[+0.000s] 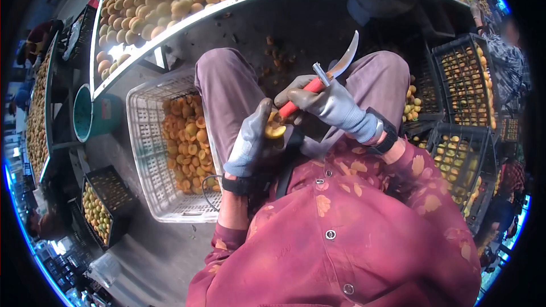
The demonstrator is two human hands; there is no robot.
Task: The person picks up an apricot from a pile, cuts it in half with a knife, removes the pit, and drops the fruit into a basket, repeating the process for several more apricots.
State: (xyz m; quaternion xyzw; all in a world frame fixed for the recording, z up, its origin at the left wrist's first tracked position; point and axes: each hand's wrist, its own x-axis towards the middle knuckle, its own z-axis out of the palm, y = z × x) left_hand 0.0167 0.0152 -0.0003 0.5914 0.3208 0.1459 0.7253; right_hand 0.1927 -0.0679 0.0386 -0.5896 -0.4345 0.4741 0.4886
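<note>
My left hand (252, 137), in a grey-white glove with stained fingers, is closed on a cut piece of apricot (275, 132) whose orange-yellow inside shows. My right hand (335, 106), gloved the same way, grips a curved knife by its red handle (300, 98). The knife's hooked blade (346, 58) points up and away from me, and a short metal tube (321, 74) sits across it near the handle. Both hands meet between my knees, the handle's lower end close to the apricot. Some of the fruit is hidden by my fingers.
A white plastic crate (136, 136) holding apricot halves stands by my left leg. Ahead is a metal-edged table (227, 3) heaped with whole apricots. Black crates (435, 59) of fruit are stacked on my right. A green bucket (83, 113) and another black crate (116, 187) stand left.
</note>
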